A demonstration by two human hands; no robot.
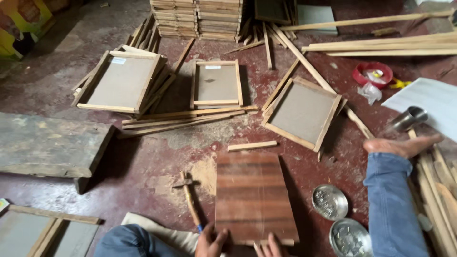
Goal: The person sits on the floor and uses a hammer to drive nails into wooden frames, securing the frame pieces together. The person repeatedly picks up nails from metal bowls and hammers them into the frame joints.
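A yellow printed package (pixel 21 21) with green and red patches sits at the far left edge of the floor. Small white rectangular labels (pixel 118 60) mark the top edges of two framed boards (pixel 213 67), and a crumpled clear plastic bag (pixel 370 91) lies beside a red round tray (pixel 372 72).

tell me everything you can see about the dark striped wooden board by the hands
The dark reddish-brown wooden board is a flat rectangle with lighter and darker bands running across it. It lies flat on the dusty red floor, slightly skewed. The left hand and right hand touch its near edge. A short pale wooden strip lies just beyond its far edge, a wooden-handled hammer to its left, and two round metal dishes to its right.
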